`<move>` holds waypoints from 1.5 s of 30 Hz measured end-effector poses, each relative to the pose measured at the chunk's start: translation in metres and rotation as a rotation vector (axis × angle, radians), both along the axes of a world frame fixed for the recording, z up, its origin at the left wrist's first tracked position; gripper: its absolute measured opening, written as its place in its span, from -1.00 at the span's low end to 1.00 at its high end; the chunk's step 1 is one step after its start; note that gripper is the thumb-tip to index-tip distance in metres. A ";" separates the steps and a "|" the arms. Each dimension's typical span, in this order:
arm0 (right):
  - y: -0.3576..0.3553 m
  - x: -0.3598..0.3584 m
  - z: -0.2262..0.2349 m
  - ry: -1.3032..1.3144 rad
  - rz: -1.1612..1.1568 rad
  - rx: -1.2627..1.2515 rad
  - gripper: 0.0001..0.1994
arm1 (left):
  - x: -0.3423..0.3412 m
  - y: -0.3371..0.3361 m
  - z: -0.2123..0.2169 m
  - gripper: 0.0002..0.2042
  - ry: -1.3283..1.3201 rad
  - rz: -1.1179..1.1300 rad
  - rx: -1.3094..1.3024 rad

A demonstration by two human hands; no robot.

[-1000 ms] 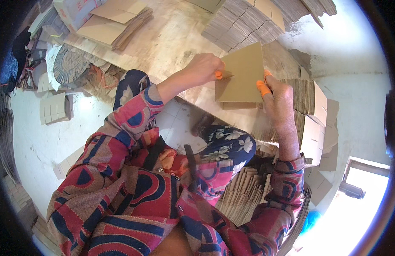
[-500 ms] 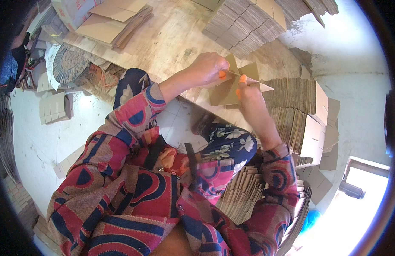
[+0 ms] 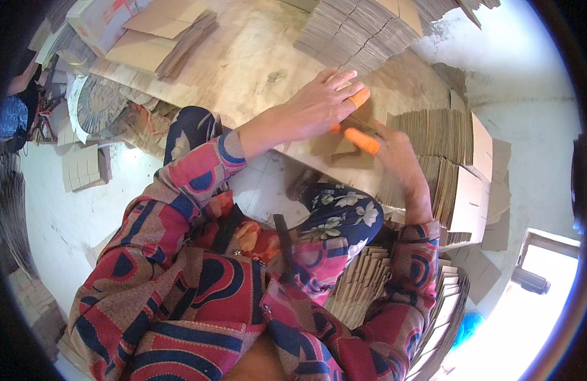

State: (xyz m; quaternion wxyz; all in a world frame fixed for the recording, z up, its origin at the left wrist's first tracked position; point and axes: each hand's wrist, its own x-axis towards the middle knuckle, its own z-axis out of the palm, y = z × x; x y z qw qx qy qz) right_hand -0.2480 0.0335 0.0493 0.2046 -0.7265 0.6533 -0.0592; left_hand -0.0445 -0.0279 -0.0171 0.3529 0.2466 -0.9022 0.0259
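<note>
Seen from the head camera, the person is sitting at a pale, worn wooden worktable and leaning both arms out over its near edge. The left hand is lying palm down with its fingers spread and flat, wearing an orange rubber finger cot on one fingertip; it is pressing on a small folded piece of brown cardboard rather than closing around it. The right hand is coming in from the right, its own orange finger cot lying across the top of that same cardboard piece, the fingers bent down onto it; how tightly it is pinching the card cannot be told. The cardboard piece is lying on the table's near edge, between the two hands and touching both.

Just to the right of the right hand, a tall stack of flat brown cardboard blanks is standing on edge. A fanned pile of flat cardboard sheets is sitting on the far side of the table, beyond the left hand. More folded brown cartons are lying at the table's far left. Both arms are wearing sleeves of a red, blue and brown patterned garment, and another bundle of cardboard blanks is resting by the person's lap.
</note>
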 end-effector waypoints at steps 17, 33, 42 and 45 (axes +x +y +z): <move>0.011 -0.043 0.017 0.185 0.055 -0.762 -0.69 | 0.014 -0.001 0.020 -0.94 -0.321 -0.176 0.216; 0.011 -0.199 0.031 0.831 -0.477 -0.377 -0.55 | 0.234 -0.066 0.026 -0.82 -0.472 1.008 -0.180; 0.011 -0.237 0.056 0.676 -0.355 -0.410 -0.57 | 0.266 -0.108 -0.033 -0.87 -0.552 0.973 0.049; 0.013 -0.254 0.061 0.480 -0.349 -0.356 -0.68 | 0.276 -0.102 -0.059 -0.91 -0.372 0.776 0.073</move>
